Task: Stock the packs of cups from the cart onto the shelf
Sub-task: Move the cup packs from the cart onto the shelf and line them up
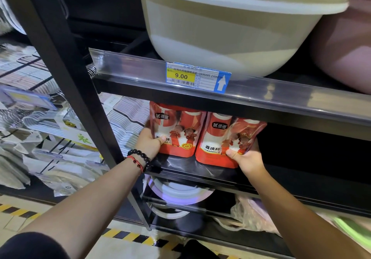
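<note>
Two red packs of cups stand side by side on a black middle shelf [180, 165], under the shelf board with the price strip. My left hand [149, 143] grips the lower left edge of the left pack [176, 130], thumb on its front. My right hand [248, 159] grips the lower right corner of the right pack [226, 140], thumb on its front. The packs' tops are hidden behind the shelf board above. The cart is out of view.
A cream plastic basin [230, 28] sits on the upper shelf above a 9.00 price tag [197, 77]; a pink basin [345, 44] is beside it. Bundles of hangers [40, 118] fill the bay to the left. Lids and bags lie on lower shelves. A black upright post [80, 90] divides the bays.
</note>
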The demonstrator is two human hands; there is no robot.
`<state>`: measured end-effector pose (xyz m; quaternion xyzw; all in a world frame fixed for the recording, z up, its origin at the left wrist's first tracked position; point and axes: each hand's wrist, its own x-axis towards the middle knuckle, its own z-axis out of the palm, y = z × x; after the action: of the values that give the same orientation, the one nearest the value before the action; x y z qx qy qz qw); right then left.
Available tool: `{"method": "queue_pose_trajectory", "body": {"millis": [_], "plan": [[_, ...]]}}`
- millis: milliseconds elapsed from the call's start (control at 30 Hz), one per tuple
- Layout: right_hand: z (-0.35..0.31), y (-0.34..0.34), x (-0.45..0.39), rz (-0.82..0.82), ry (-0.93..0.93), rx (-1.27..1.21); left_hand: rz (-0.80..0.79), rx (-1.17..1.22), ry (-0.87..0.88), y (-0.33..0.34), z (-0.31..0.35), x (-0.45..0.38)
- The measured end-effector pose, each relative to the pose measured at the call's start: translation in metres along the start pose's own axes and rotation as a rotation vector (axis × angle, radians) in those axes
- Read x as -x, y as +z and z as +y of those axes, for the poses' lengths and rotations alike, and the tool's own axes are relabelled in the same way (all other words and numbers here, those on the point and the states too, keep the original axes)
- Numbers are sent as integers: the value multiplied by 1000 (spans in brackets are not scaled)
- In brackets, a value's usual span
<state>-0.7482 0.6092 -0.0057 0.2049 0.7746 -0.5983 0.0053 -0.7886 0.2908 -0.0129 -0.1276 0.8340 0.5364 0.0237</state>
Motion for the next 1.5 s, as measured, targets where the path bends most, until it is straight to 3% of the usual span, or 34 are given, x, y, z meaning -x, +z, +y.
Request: {"method": "queue_pose_trajectory", "body": {"millis": [367, 500, 733, 900, 1067, 1233, 1500], "plan": [[-5, -3, 4, -36, 63, -48, 107, -22, -1, 8, 14, 19], [1, -5, 5, -16, -2, 14, 176, -8, -8, 11, 20, 26], [7, -14, 15, -78, -130, 42, 134, 205, -17, 9, 15, 42], [17, -22, 38, -14, -37, 65, 201, 310, -37, 7, 13, 72], [36, -23, 69, 142, -9, 79, 12, 190, 4, 15, 1, 116], [50, -11, 97, 17, -96, 187, -237, -75, -12, 36, -14, 162], [48, -6, 119, -263, -282, 363, -188, -242, -60, 34, -19, 232]]}}
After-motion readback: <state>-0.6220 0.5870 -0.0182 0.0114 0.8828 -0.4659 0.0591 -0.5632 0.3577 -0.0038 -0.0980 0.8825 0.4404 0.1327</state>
